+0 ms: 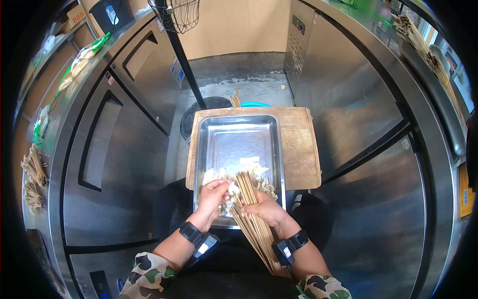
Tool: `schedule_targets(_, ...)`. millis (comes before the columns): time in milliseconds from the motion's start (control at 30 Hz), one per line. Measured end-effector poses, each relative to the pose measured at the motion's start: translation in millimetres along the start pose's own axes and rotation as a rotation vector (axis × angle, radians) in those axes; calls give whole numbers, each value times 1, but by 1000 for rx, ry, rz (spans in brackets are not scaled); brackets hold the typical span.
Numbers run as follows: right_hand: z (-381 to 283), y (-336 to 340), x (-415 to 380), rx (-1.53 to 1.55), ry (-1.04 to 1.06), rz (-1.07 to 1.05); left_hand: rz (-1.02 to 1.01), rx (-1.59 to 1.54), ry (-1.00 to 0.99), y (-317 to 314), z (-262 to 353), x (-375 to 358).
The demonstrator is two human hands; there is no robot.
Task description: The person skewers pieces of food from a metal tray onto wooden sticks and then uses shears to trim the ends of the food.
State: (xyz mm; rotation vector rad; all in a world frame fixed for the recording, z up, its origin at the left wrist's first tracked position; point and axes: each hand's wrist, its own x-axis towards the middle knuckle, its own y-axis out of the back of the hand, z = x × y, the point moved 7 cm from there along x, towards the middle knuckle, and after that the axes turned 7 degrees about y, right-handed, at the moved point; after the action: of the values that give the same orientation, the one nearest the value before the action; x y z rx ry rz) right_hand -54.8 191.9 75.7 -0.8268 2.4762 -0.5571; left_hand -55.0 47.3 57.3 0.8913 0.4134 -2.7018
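My right hand (266, 208) is wrapped round a thick bundle of thin wooden sticks (259, 231), which slants from the tray down toward my lap. Close to the bundle's upper end, my left hand (215, 195) pinches a small whitish piece (233, 189). Below both hands lies a rectangular metal tray (239, 121), with pale, folded food pieces (213, 175) heaped in its near half. The tray rests on a wooden board (301, 149). My hands and the sticks hide part of the heap.
Steel cabinets (132, 164) stand at left and more steel doors (363, 99) at right. Behind the board are a black pole (185, 55), a dark round lid (216, 103) and a blue rim (255, 104). More stick bundles (35, 167) lie on the left counter.
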Motion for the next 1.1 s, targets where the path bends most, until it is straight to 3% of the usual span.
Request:
schedule_targets(267,11,5,8,-29,50,1,-61,-33,135,-7,-16,-22)
schedule_targets(633,-6,11,3,-76,115,81,6,-91,48,-9,-20,-10)
schedule_targets(733,-19,10,-4,-41,99,114,-62,-10,-4,-16,-23,2)
schedule_targets(900,-16,-16,-8,312,-13,-184,-90,206,-202,-26,-35,20)
schedule_targets(1000,4,-8,0,212,-105,-59,-127,175,-81,-30,-31,21)
schedule_targets(1033,4,-8,3,221,-78,-81,-171,-44,36,-32,-27,11)
schedule_targets(1100,8,1,5,187,-62,-42,-160,-121,4,-20,-25,13)
